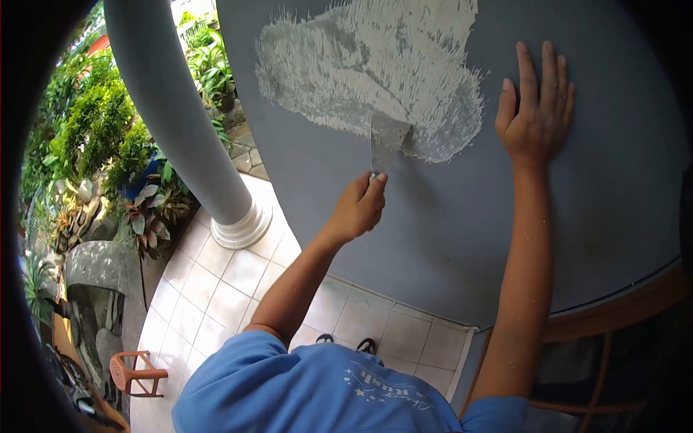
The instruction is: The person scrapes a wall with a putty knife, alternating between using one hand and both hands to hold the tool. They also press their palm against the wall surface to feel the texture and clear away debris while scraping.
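My left hand [361, 207] is wrapped round the handle of a putty knife [390, 135]. The knife's broad metal blade points up and lies against the lower edge of a rough whitish patch [339, 76] on the grey wall [433, 238]. Ragged streaks of grey show through this patch, and a darker line runs across it just above the blade. To the right of the patch, my right hand [536, 119] rests flat on the wall with its fingers stretched upward, holding nothing.
A grey round column [177, 108] with a white base stands at the left on the tiled floor [224, 303]. Beyond it are plants [94, 130] and rocks. A small brown stool [137, 372] is at the lower left. A wood-framed window [613, 317] lies at the lower right.
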Motion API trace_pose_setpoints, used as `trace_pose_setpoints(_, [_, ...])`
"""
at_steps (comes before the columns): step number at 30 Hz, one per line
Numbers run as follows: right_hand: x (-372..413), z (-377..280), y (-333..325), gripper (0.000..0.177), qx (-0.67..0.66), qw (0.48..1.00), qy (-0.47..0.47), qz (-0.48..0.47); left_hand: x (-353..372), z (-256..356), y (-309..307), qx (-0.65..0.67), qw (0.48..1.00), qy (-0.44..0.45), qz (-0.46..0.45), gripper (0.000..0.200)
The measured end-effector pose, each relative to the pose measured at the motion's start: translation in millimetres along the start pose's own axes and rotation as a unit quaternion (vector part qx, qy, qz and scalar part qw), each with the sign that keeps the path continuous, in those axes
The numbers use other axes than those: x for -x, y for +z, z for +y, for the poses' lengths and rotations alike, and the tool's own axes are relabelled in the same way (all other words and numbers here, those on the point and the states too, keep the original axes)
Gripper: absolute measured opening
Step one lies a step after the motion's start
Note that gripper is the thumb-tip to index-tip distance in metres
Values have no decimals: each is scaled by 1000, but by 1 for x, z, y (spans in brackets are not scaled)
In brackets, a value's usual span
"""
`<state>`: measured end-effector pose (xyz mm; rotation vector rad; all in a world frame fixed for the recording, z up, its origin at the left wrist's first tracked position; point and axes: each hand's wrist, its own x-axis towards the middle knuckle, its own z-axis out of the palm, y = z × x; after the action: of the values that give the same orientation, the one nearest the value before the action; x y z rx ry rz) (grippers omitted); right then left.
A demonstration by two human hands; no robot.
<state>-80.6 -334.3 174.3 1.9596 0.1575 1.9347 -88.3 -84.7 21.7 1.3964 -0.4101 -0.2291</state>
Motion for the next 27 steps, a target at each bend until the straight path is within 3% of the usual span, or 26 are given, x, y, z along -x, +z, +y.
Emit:
trace_pose_setpoints(2, [2, 0, 1, 44, -8, 1000, 19, -3, 1, 23, 7, 50, 999, 4, -11, 34])
trace_pose_setpoints(5, [1, 0, 3, 44, -11, 1000, 22, -11, -35, 104, 7, 57, 994, 88, -20, 36])
trace_pose_setpoints(8, [2, -2, -1, 44, -1, 999, 29, -25, -53, 133, 8, 15, 992, 123, -21, 37])
trace_pose_setpoints(13, [-2, -4, 0, 45, -21, 999, 47, -16, -7, 37, 2, -27, 999, -21, -9, 34])
trace_pose_setpoints(16, [5, -2, -5, 45, -25, 998, 40, -29, -18, 62, 14, -43, 999, 29, 0, 34])
trace_pose_setpoints(19, [4, -3, -6, 47, -22, 998, 44, -34, -35, 131, 18, -29, 993, 108, -44, 40])
trace_pose_setpoints(22, [-1, -1, -5, 48, -33, 998, 45, -42, -39, 110, 16, -64, 994, 85, -33, 40])
trace_pose_setpoints(24, [1, -3, -8, 49, -36, 997, 50, -47, -19, 59, 17, -50, 998, -3, -26, 39])
trace_pose_setpoints(25, [0, -4, -8, 49, -36, 997, 58, -45, -11, 32, 22, -32, 999, 11, -31, 38])
trace_pose_setpoints(27, [2, -3, -9, 49, -39, 996, 54, -63, -18, 45, 28, -51, 998, 44, -14, 38])
